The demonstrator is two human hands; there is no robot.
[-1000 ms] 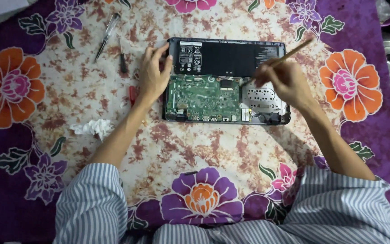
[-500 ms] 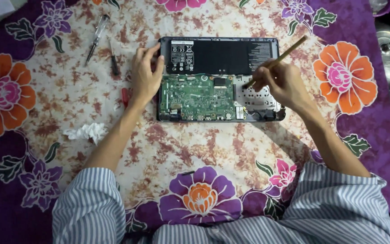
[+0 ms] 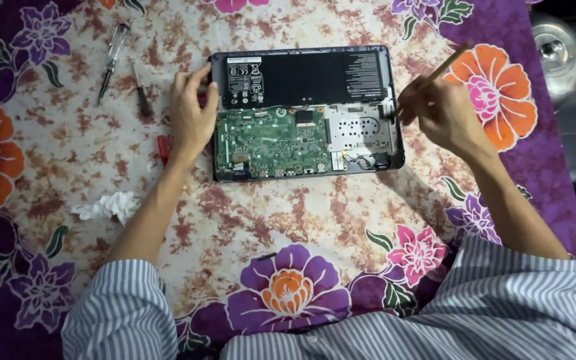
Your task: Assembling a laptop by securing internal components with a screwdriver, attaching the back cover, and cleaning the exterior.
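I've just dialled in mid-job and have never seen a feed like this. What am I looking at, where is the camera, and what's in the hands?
There is no machine here: these are a person's two bare hands, seen from a camera on their head looking straight down. Striped sleeves show at the bottom edge. On a flowered cloth lies an opened laptop, its back cover off, showing a black battery and a green circuit board. The left hand rests on the laptop's left edge. The right hand keeps a grip on a thin wooden stick, perhaps a brush handle, its tip at the laptop's right edge. Left of the laptop lie two screwdrivers, a small red tool and a crumpled tissue. A metal lid-like thing sits top right.
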